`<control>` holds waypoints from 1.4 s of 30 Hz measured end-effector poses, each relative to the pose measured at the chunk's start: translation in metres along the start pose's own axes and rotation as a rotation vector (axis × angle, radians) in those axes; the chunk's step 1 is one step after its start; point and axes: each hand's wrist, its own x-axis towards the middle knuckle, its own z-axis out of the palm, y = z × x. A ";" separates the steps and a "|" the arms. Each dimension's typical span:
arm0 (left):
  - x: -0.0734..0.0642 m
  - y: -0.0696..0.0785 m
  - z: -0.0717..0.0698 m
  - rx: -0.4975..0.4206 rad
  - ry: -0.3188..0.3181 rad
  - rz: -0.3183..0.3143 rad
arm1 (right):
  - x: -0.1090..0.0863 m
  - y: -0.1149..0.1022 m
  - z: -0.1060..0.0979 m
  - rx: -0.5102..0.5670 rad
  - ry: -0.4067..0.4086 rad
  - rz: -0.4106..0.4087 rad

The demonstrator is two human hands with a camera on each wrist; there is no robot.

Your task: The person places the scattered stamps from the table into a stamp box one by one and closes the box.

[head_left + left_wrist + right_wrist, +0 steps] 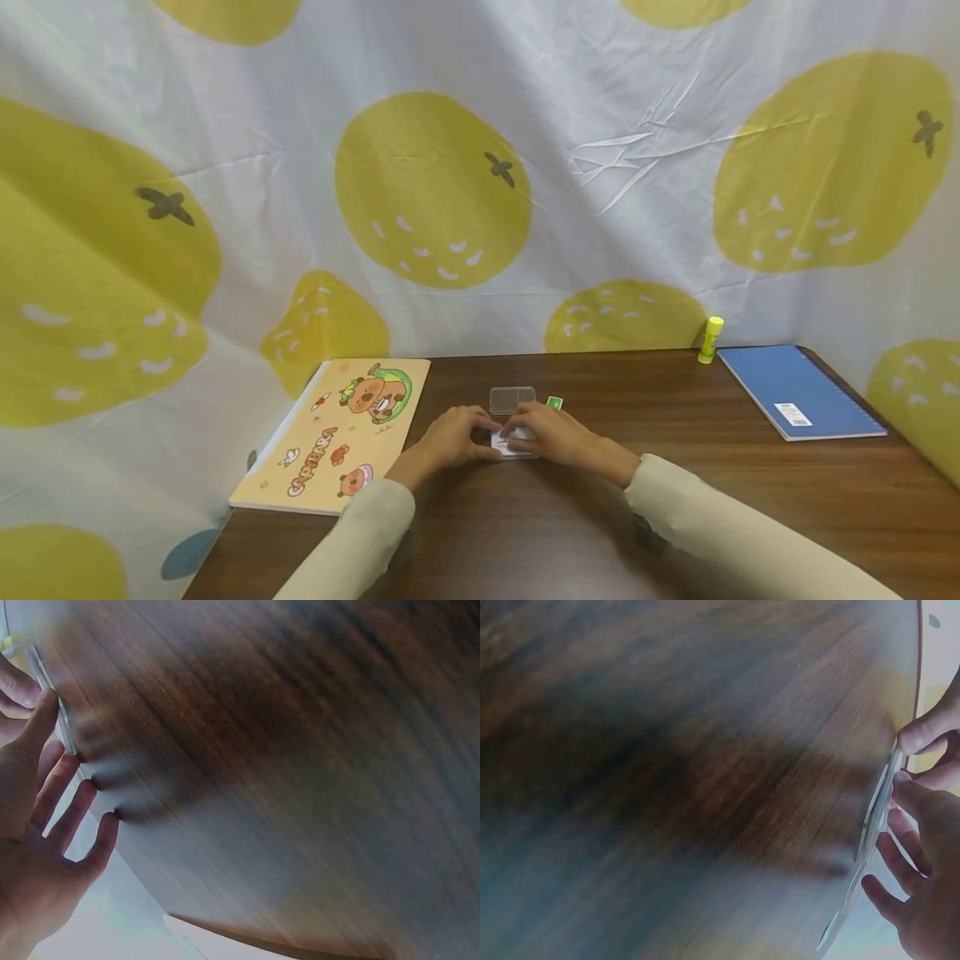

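Observation:
A small clear plastic case [513,400] lies on the table with its see-through lid folded back. Its near half bears a flat white piece [504,442] with faint marks, partly covered by fingers. My left hand [453,435] holds the near half's left side between thumb and fingers. From the right, my right hand [558,433] reaches over it, thumb and fingertips down on the white piece. Whether they pinch it is hidden. The case shows edge-on as a thin strip [54,694] in the left wrist view. A small green-and-white piece [554,402] lies just beyond the right hand.
A cream notebook [348,433] with capybara drawings lies at the left. On the right is a blue spiral notebook [798,392] with a barcode label. A yellow glue stick [709,340] stands by the back edge of the brown table [637,383], before a lemon-print curtain [600,208].

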 end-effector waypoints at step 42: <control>0.002 0.000 0.000 0.038 0.010 0.016 | -0.009 0.040 -0.032 0.058 0.057 0.079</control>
